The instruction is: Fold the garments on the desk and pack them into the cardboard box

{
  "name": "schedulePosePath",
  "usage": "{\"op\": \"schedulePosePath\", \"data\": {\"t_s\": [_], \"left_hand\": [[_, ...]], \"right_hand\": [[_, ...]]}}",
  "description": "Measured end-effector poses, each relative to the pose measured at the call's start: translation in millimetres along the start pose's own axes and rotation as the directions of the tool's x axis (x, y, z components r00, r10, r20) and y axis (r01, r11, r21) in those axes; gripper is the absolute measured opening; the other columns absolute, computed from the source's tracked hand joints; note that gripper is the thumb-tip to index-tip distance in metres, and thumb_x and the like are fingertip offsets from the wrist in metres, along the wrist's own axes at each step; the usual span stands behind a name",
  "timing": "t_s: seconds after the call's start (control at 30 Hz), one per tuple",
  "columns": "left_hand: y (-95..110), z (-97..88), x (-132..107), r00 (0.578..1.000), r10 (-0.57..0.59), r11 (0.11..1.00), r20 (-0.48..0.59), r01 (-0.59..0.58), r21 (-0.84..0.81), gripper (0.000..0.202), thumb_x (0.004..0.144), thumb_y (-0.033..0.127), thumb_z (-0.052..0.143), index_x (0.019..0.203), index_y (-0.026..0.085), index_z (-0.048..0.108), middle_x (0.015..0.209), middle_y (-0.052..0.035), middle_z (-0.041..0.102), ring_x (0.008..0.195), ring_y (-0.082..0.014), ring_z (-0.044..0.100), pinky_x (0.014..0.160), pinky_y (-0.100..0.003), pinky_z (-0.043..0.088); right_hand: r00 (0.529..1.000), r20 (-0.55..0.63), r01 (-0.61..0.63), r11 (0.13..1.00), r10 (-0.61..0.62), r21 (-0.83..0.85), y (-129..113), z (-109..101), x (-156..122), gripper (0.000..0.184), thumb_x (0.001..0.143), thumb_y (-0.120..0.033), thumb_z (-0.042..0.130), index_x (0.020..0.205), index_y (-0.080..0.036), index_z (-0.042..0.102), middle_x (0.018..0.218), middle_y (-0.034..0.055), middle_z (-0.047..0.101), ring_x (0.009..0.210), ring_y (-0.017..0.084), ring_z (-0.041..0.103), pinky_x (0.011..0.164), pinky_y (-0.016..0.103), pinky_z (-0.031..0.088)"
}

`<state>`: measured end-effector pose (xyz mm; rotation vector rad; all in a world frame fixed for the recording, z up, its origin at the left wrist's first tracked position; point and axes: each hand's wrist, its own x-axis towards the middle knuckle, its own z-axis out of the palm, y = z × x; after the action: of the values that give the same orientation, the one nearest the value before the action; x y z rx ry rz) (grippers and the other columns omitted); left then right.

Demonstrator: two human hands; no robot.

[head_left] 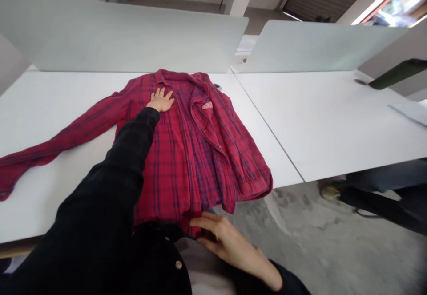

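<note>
Now the left hand [161, 100] lies palm-down on the chest of a red plaid flannel shirt [173, 166], its fingers [161, 93] spread apart, a ring [155, 94] on one of them. Flat like that, the hand seems placed to pin the cloth against the white tabletop [56, 112] so that it cannot slide. Just ahead of those fingers sits the collar [167, 78]. To their left, one sleeve [73, 137] stretches out across the tabletop, and to their right the open front folds over, showing a small chest patch [207, 105]. The right hand [230, 246] comes in low at the near edge, its fingers curled at the shirt's hem [191, 224], apparently steadying the cloth there, though whether they are clamped on it cannot be told. Frosted glass dividers [133, 37] stand beyond the collar.
</note>
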<state>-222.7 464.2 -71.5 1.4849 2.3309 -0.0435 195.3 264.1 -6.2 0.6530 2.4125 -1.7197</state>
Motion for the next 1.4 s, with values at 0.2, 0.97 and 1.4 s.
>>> {"op": "schedulePosePath", "data": {"t_s": [0.2,0.97,1.4], "left_hand": [[0.7,-3.2,8.4,1.000,0.006,1.000,-0.014,-0.006,0.016,0.070,0.095,0.053,0.016,0.157,0.019,0.014,0.165,-0.0122,0.003,0.151,-0.0332,-0.003,0.119,-0.054,0.003],[23.6,-37.4,15.2,0.994,-0.066,0.996,-0.091,0.071,0.054,0.064,0.093,0.045,0.033,0.151,0.017,0.035,0.158,-0.0189,0.027,0.145,-0.0413,0.022,0.112,-0.057,0.028],[154.3,-40.8,58.6,0.926,0.035,0.990,-0.377,-0.085,-0.116,0.069,0.082,0.064,0.053,0.127,0.011,0.057,0.130,-0.0218,0.055,0.121,-0.0404,0.051,0.099,-0.048,0.042]], "right_hand": [[0.962,-0.196,-0.132,0.951,0.191,0.280,40.0,51.2,-0.8,0.032,0.094,-0.036,0.048,0.095,-0.019,0.076,0.084,0.0056,0.070,0.068,0.014,0.064,0.067,0.024,0.051],[0.653,-0.702,-0.192,0.959,0.283,0.208,100.9,-5.0,-3.6,0.044,0.085,-0.060,0.055,0.076,-0.017,0.063,0.065,0.0056,0.063,0.058,0.018,0.059,0.058,0.027,0.046],[0.699,-0.642,0.086,0.928,-0.315,-0.362,88.9,-16.7,24.4,0.027,0.089,-0.018,0.047,0.061,-0.019,0.048,0.051,-0.0029,0.052,0.045,0.009,0.050,0.048,0.016,0.038]]}}
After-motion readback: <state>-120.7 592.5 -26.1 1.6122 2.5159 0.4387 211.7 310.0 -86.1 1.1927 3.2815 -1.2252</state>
